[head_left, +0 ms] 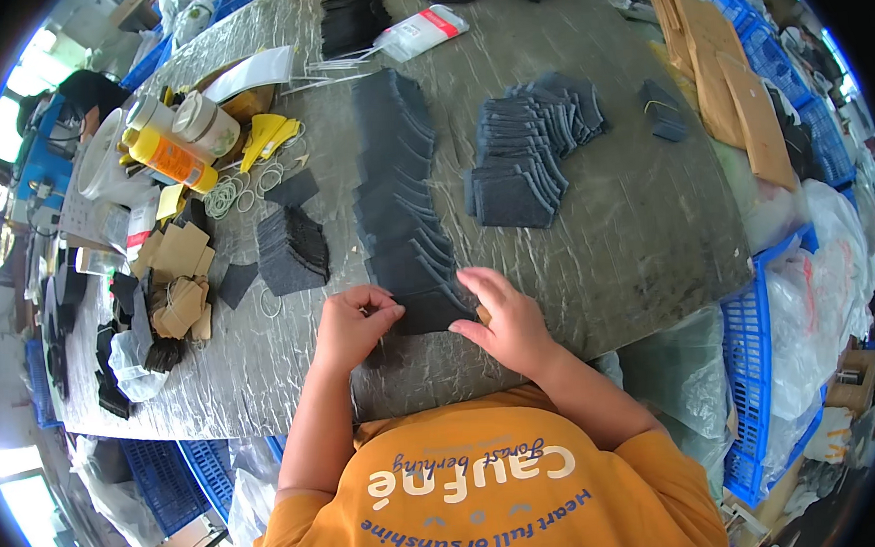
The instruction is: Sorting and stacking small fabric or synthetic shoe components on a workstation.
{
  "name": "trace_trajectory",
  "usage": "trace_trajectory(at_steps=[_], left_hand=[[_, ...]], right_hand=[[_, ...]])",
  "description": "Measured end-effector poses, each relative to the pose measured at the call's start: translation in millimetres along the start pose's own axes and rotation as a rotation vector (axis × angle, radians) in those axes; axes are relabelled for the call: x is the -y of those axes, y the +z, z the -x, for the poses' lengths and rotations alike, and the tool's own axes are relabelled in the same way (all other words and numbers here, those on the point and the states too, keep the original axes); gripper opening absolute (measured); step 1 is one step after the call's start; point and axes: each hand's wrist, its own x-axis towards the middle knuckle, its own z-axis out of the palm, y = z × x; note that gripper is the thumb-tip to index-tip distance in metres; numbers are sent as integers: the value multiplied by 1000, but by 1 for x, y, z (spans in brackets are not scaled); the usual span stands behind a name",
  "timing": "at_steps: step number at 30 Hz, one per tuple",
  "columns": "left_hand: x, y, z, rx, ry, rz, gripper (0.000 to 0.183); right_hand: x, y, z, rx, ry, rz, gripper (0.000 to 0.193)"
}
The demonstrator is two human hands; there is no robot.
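On a wrinkled grey table [597,254], I see my left hand [352,324] pinching and my right hand [505,319] lying flat, fingers spread, on the nearest dark fabric piece [425,309] of an overlapping row. It looks light and limp; edges seem the best hold.

The left hand [356,329] and right hand [505,319] cover the near end of the overlapping row of dark fabric pieces [398,196]. The blue crates [764,374] fade into the blurred rim. Small items on the desk's [616,242] left edge are too small to tell.
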Motion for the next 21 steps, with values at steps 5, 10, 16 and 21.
trace_trajectory(at_steps=[5, 10, 16, 21], left_hand=[[-16, 12, -2, -94, -216, 291, 13], [-7, 17, -1, -176, -138, 512, 11], [-40, 35, 12, -64, 193, 106, 27], [-33, 27, 18, 167, 246, 197, 28]], right_hand=[[-30, -12, -25, -19, 305, -261, 24], [-19, -50, -50, -352, 130, 319, 20], [45, -2, -23, 242, 214, -563, 13], [29, -4, -23, 521, 282, -712, 14]])
